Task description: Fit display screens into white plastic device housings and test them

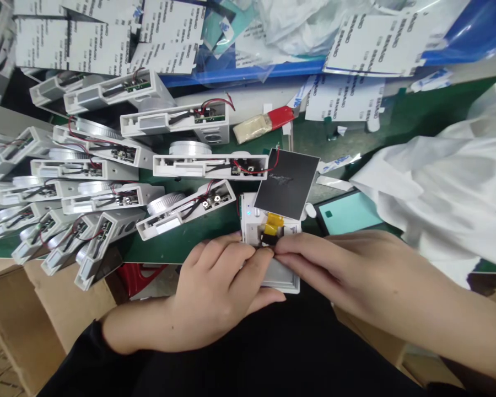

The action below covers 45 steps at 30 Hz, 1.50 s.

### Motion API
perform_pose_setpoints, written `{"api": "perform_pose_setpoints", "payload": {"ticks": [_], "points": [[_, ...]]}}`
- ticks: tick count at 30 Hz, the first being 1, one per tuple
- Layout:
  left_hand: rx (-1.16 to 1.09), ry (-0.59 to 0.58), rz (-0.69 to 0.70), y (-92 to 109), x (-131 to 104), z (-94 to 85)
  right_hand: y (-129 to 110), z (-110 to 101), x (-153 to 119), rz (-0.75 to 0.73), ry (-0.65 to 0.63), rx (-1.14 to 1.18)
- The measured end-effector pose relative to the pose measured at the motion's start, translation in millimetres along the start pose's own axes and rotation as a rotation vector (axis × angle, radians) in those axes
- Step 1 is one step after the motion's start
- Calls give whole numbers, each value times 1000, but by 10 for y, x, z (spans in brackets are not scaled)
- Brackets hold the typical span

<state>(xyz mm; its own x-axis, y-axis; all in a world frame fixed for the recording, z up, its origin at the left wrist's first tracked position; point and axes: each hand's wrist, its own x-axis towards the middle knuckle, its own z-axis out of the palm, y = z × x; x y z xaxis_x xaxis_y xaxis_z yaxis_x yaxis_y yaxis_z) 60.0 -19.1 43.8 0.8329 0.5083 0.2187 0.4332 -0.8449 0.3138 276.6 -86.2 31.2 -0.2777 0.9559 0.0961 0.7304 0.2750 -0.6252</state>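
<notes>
A white plastic device housing (253,234) lies at the table's front edge, with its open side up. My left hand (221,273) is wrapped over the near part of the housing and holds it, its fingertips near the opening. A dark flat screen panel (288,184) rests tilted over the far end, joined to the housing by a yellow-taped ribbon cable (274,223). My right hand (334,264) is closed in a pinch beside the black end (268,238) of that cable. What lies between its fingertips is hidden.
Several similar white housings (210,166) with red wires and ridged dials crowd the left. Behind are printed white sheets (171,22), a blue bin (240,71) and a red-ended clear packet (258,125). White foam sheeting (438,176) and a turquoise-faced panel (349,211) lie right.
</notes>
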Motion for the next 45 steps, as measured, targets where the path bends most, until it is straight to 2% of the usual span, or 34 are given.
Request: {"api": "perform_pose_setpoints", "payload": {"ticks": [7,11,16,19,23,27,30,35,45], "points": [[22,11,-10,8,9,15,95,-89,146,-77,-161,11],[0,-5,4,5,5,8,128,-127,109,-15,-212,140],[-7,-15,24,-14,-22,2,65,-65,-62,118,-28,183],[-23,-3,23,-28,-39,7,-2,19,-102,119,28,184],[-62,20,34,-54,-77,45,-110,72,-27,219,131,175],[-104,112,70,-85,-143,108,-238,99,87,295,200,92],[-96,142,83,-97,-182,139,-287,122,116,286,230,5],[-37,132,78,-92,-204,147,-264,114,91,179,192,-127],[-31,138,90,-100,-224,158,-216,178,31,95,220,-180]]}}
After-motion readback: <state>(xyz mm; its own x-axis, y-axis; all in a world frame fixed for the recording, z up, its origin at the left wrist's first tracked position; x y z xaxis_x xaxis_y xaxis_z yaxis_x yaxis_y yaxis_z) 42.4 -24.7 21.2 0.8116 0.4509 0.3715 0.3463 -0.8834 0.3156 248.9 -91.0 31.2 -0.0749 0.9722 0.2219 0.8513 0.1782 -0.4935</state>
